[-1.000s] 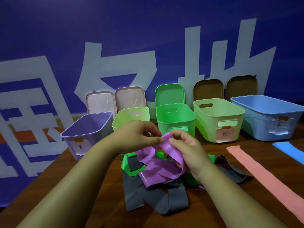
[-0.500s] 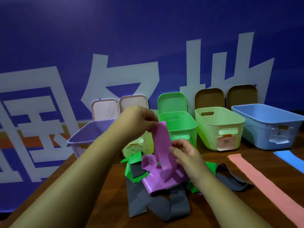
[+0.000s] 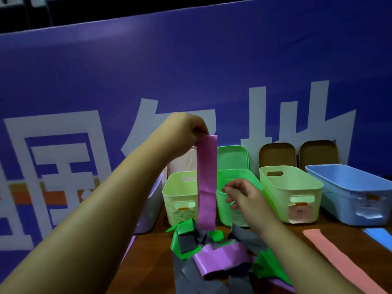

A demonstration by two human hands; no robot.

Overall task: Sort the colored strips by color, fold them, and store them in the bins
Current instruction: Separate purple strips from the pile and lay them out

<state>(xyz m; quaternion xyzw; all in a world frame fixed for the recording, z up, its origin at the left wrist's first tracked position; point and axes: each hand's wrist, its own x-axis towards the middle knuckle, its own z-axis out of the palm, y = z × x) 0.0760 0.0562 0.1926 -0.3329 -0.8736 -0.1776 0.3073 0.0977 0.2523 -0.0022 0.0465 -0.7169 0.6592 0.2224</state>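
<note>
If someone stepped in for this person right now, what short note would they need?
Left hand raised, pinching the top end of a purple strip, which hangs over the pile of green, grey and purple strips. Right hand beside the strip, fingers loosely curled, holding nothing. Pink strip and blue strip lie flat at the right. Done: no strip visible in the bins. Left: sort, fold and store them all.

5 bins [image 3: 275,198] line the bench [image 3: 152,251] behind my strip pile [image 3: 214,256]; lids [image 3: 276,154] lean behind them; 2 strips [image 3: 331,255] lie right.
</note>
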